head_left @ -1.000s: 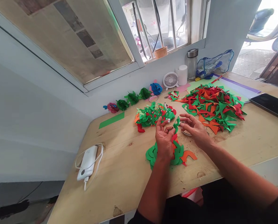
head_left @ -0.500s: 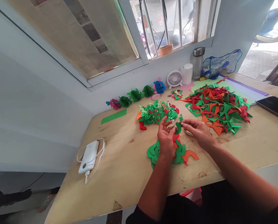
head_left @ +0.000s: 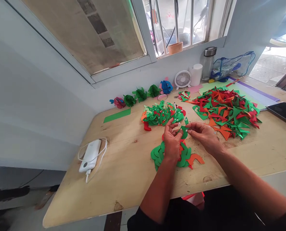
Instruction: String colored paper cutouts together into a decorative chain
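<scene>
From the person's own head the scene is being viewed, aimed forward and down over the wooden table [head_left: 123, 179]. The left hand [head_left: 172, 141] and right hand [head_left: 205, 137] are caught at close range, just right of centre, both arms [head_left: 155, 195] looked down on from above. Farther off, the wall [head_left: 133, 81] and barred window [head_left: 176, 22] are taken in aslant, the window cropped by the top edge.

Green paper cutout [head_left: 184, 132] between hands [head_left: 172, 141]
</scene>
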`<move>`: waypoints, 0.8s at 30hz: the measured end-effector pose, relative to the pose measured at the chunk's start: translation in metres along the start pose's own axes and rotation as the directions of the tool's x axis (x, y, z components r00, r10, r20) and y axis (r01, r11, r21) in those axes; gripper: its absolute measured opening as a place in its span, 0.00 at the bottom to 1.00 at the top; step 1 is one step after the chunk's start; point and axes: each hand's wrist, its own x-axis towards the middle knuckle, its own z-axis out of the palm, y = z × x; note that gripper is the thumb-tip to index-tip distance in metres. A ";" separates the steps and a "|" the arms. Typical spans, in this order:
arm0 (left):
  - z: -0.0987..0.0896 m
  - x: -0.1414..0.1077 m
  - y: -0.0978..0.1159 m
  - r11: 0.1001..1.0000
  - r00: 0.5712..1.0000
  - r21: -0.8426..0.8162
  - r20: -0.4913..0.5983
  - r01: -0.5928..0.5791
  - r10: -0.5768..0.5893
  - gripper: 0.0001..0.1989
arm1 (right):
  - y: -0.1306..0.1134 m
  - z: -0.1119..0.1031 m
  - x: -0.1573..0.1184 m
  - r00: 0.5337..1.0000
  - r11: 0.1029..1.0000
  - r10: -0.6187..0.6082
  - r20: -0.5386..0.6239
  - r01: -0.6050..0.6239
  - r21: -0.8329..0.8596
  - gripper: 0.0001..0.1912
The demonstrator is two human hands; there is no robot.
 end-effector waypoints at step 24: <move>-0.002 0.002 0.005 0.998 0.999 0.069 0.033 -0.015 0.013 0.29 | 0.002 0.001 -0.004 0.925 0.648 -0.377 0.057 0.307 -0.697 0.06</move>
